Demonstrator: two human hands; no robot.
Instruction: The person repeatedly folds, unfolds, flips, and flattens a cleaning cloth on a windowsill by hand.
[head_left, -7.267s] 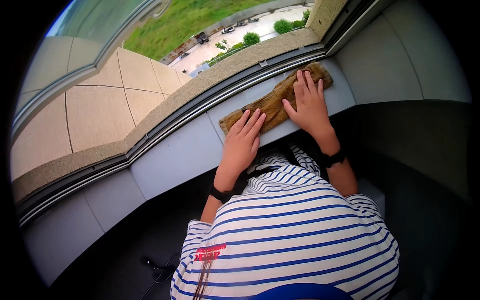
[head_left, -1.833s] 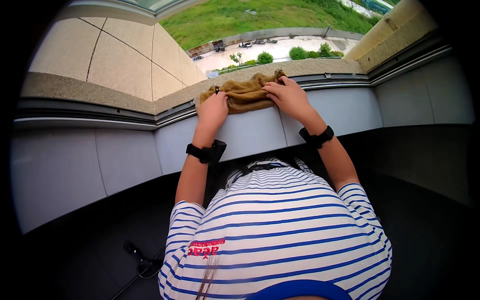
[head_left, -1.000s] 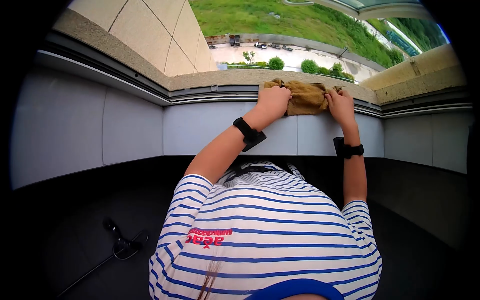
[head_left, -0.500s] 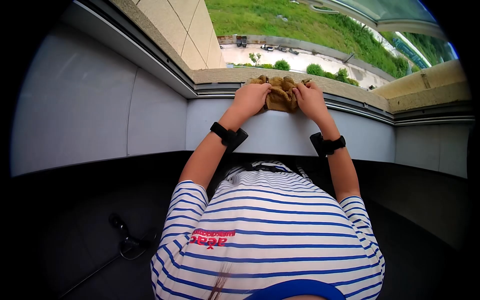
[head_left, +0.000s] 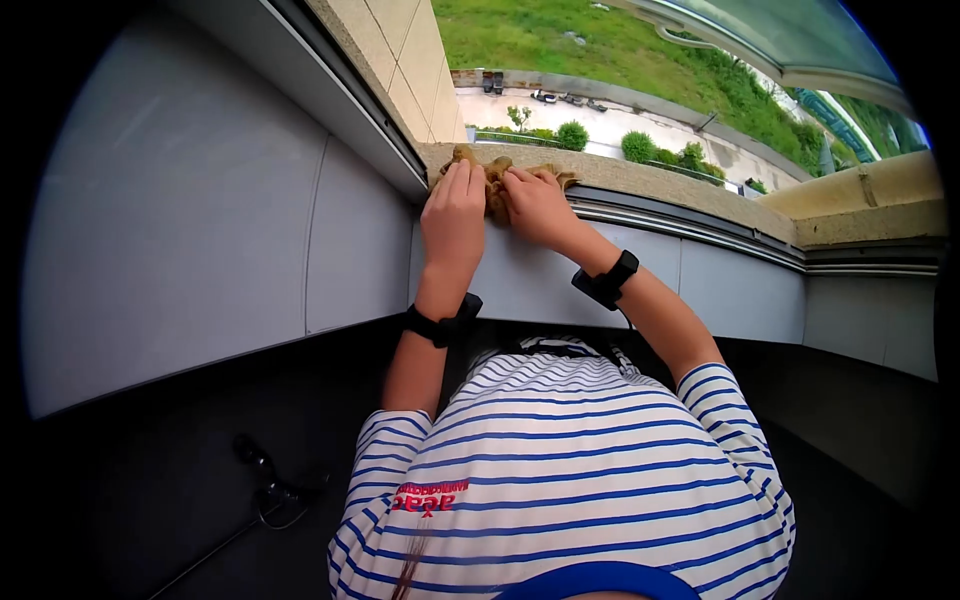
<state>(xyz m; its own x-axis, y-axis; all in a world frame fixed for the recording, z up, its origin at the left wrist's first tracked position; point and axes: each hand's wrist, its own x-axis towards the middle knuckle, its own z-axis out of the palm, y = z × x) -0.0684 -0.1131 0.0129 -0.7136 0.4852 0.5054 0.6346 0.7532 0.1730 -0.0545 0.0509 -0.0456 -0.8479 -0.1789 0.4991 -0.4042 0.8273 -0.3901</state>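
A brown cloth [head_left: 495, 187] is bunched up on the window track, at the left corner of the window frame. My left hand [head_left: 455, 222] presses on its left part, fingers together and pointing away from me. Close beside it, my right hand [head_left: 538, 208] grips the cloth with bent fingers. Part of the cloth sticks out beyond the right hand's knuckles, and the rest is hidden under both hands. The metal window track [head_left: 690, 226] runs off to the right from the cloth.
A grey sill [head_left: 625, 265] lies between the track and my body. A grey panel [head_left: 190, 210] spans the left side. An open window pane [head_left: 800, 40] hangs outside at upper right. A black cable with a clip [head_left: 270, 490] is at lower left.
Both hands and the cloth have moved left along the track into the corner. The cloth is more tightly bunched, and the hands are closer together than before.
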